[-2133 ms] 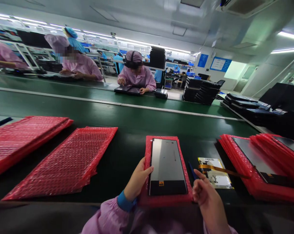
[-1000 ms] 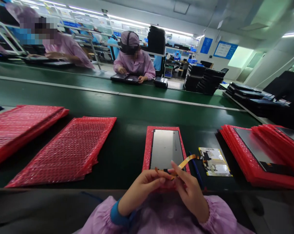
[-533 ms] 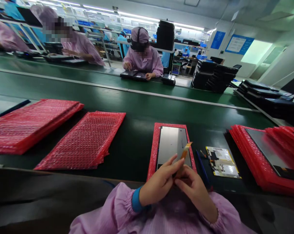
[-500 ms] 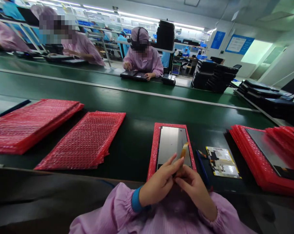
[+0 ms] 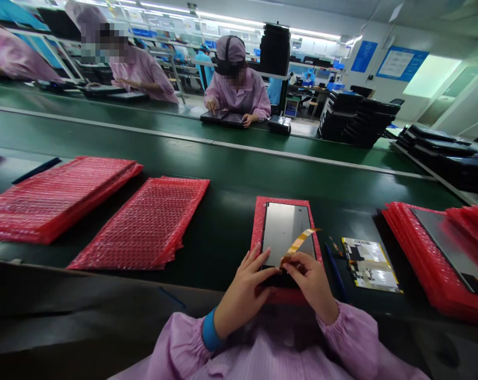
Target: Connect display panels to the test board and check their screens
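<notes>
A grey display panel (image 5: 288,224) lies on a red bubble-wrap bag (image 5: 258,224) in front of me. My right hand (image 5: 312,279) pinches the lower end of an orange flex cable (image 5: 300,242), which curves up over the panel. My left hand (image 5: 245,287) lies over the panel's lower left edge, fingers spread, its index fingertip close to the cable's lower end. A blue pen-like tool (image 5: 336,272) rests right of the bag. Beside it is a flat battery-and-board assembly (image 5: 371,265) with yellow edges.
Red bubble-wrap bags (image 5: 144,224) lie at the left, with a thicker stack (image 5: 60,195) beyond them. More red bags with a panel (image 5: 448,248) are piled at the right. Across the green bench (image 5: 231,163), a co-worker (image 5: 237,84) handles dark devices near black stacks (image 5: 353,119).
My hands have moved apart, and the left has shifted left, opening onto the panel. The orange cable now shows at greater length, held low by the right hand.
</notes>
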{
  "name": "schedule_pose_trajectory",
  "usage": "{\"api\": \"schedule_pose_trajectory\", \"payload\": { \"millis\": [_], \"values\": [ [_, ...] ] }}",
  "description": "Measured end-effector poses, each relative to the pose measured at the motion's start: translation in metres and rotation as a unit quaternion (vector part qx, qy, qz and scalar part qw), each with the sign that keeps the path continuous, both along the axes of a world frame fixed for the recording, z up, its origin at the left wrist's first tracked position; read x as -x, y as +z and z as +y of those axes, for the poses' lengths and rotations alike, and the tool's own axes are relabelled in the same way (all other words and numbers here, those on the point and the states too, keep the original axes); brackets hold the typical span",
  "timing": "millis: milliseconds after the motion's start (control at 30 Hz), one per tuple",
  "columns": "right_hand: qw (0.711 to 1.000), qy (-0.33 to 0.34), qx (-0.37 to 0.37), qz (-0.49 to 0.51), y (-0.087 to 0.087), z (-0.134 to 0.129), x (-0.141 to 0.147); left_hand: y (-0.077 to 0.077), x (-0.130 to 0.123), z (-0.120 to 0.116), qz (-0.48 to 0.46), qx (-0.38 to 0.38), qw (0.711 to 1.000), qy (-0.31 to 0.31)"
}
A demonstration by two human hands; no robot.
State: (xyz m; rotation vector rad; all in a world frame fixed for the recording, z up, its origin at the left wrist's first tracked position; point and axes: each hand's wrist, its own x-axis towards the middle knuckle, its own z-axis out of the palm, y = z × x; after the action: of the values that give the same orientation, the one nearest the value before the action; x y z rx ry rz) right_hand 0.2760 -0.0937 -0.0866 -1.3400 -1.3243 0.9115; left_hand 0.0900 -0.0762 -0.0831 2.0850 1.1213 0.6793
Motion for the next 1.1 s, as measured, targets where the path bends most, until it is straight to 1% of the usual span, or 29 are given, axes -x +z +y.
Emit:
{"api": "schedule_pose_trajectory", "payload": {
  "millis": [67,133,233,333,467,700,900,1100],
  "values": [
    [1.0,-0.001,0.004,-0.017,0.0,0.003,0.0,-0.005,0.0,0.001,-0.004,0.003,1.0,-0.002],
    [0.999,0.004,0.001,-0.037,-0.001,0.007,-0.001,-0.01,0.001,0.003,-0.003,-0.01,1.0,-0.008],
    [0.997,0.02,-0.015,-0.07,-0.004,0.011,-0.002,-0.016,0.003,0.003,0.009,-0.071,0.997,-0.018],
    [0.994,0.045,-0.025,-0.097,-0.007,0.013,-0.003,-0.021,0.003,0.0,0.019,-0.139,0.99,-0.015],
    [0.99,0.074,-0.027,-0.116,-0.008,0.014,-0.004,-0.024,0.003,-0.003,0.024,-0.188,0.982,-0.01],
    [0.988,0.085,-0.043,-0.125,-0.011,0.015,-0.004,-0.023,0.003,-0.003,0.03,-0.206,0.978,-0.008],
    [0.989,0.09,-0.029,-0.117,-0.013,0.016,-0.004,-0.022,0.002,-0.003,0.026,-0.21,0.977,-0.003],
    [0.988,0.089,0.002,-0.125,-0.014,0.016,-0.004,-0.023,0.002,-0.004,0.026,-0.213,0.977,-0.005]
  ]
}}
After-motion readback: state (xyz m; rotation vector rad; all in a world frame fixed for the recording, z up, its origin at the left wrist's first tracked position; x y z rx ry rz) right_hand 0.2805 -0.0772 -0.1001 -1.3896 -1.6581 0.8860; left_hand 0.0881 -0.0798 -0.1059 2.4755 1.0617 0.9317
